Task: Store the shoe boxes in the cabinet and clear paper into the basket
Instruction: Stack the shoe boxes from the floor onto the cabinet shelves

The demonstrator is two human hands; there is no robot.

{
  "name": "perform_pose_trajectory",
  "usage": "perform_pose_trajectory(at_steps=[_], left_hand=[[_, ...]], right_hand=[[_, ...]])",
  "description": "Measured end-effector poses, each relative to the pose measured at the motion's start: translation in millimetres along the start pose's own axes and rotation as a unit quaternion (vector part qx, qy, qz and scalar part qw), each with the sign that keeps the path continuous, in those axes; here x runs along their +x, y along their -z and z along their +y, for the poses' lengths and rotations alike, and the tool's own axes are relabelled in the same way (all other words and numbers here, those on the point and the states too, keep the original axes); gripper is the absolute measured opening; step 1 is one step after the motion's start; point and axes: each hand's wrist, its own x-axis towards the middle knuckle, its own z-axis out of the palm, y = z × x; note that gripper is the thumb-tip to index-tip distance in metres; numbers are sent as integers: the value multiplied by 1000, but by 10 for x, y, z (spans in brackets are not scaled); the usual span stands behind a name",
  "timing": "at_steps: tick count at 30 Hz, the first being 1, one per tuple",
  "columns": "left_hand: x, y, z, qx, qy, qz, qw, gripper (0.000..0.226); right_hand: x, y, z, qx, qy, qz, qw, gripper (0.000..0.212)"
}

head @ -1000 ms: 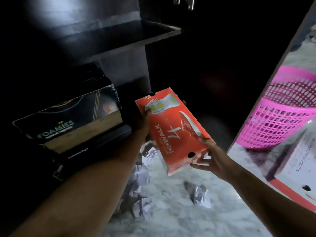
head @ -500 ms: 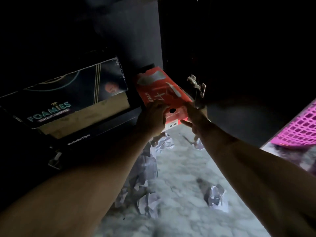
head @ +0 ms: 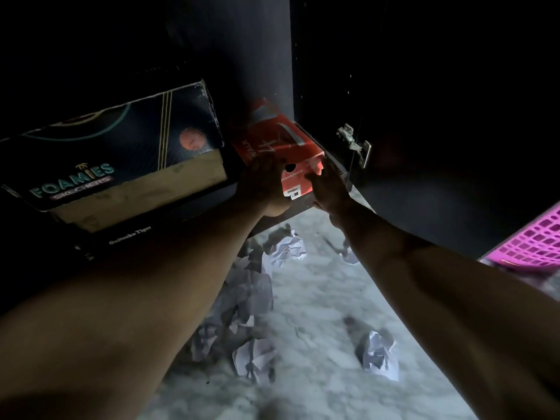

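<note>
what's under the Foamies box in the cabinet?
The Foamies box sits on a black box printed "Onitsuka Tiger". Only that box's front edge shows; the rest, and anything below it, is covered or too dark.

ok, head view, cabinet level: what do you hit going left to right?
Foamies Skechers box → left hand → orange shoe box → right hand → door hinge → pink basket.

Orange-red shoe box (head: 274, 131), dark Foamies box (head: 121, 137), pink basket (head: 533, 241), white marbled floor (head: 318, 298)
</note>
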Motion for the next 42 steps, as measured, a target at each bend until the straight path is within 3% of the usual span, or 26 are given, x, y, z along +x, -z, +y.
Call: perform_pose_trajectory(at_steps=[3, 6, 13, 21, 25, 30, 33, 36, 38, 42], left_hand=[[-145, 51, 95, -46, -20, 86, 995, 77], [-363, 152, 273, -79, -55, 151, 984, 65], [-1011, 189, 962, -177, -147, 105, 967, 37], [-1529, 20, 2377, -268, -244, -6, 932, 8], [-1621, -141, 3201, -334, -231, -104, 908, 22], [-1537, -469, 4057, -392, -163, -187, 886, 32], [-1416, -703, 4436, -394, -105, -229, 884, 48], [-1388, -883, 4688, -413, -79, -283, 862, 60], [-1389, -978, 4762, -440, -84, -290, 846, 49], [-1437, -1090, 4679, -494, -56, -274, 824, 40]], right_hand=[[-187, 115, -52, -33, 40, 14, 999, 46], [-495, 286, -23, -62, 57, 29, 996, 21], [-1562, 959, -58, -96, -9, 48, 994, 13], [-2888, 2257, 296, -173, -41, 185, 966, 25], [-3318, 2972, 607, -171, -106, 333, 921, 14], [-3440, 3655, 1093, -118, -178, 502, 838, 33], [-3373, 3823, 1335, -92, -219, 502, 831, 50], [-3276, 3924, 1504, -37, -238, 471, 848, 58], [-3234, 3944, 1548, 36, -222, 440, 869, 49], [-3234, 3946, 1606, 37, -213, 427, 878, 41]])
